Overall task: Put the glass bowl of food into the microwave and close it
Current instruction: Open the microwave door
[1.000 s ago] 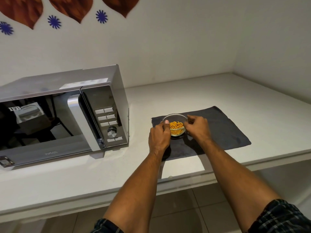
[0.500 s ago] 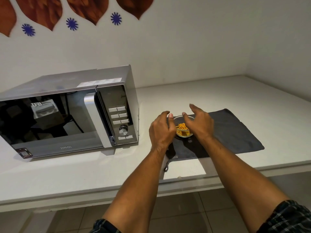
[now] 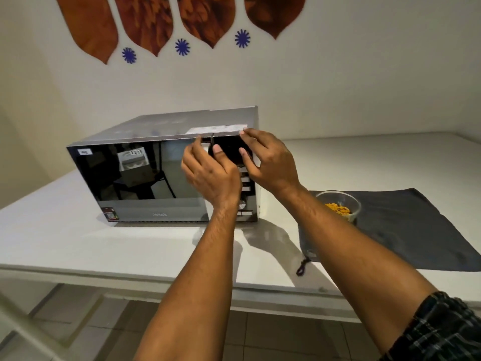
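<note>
The silver microwave (image 3: pixel 145 178) stands on the white counter with its dark mirrored door closed. My left hand (image 3: pixel 210 173) is at the top of the door handle (image 3: pixel 206 145), fingers curled on its left side and thumb on its right. My right hand (image 3: pixel 270 162) is spread over the control panel (image 3: pixel 246 190), fingertips touching the microwave's top front edge. The glass bowl (image 3: pixel 338 204) with orange food stands on the dark cloth (image 3: pixel 416 225) to the right of the microwave, and neither hand touches it.
The white counter (image 3: pixel 78 243) runs to walls at the back and right, with its front edge near me. A small dark loop (image 3: pixel 302 268) hangs off the cloth's near left corner. Tiled floor lies below the counter.
Both hands have let go of the bowl and moved up and left to the microwave's front. My view has shifted left, so the microwave is now central.
</note>
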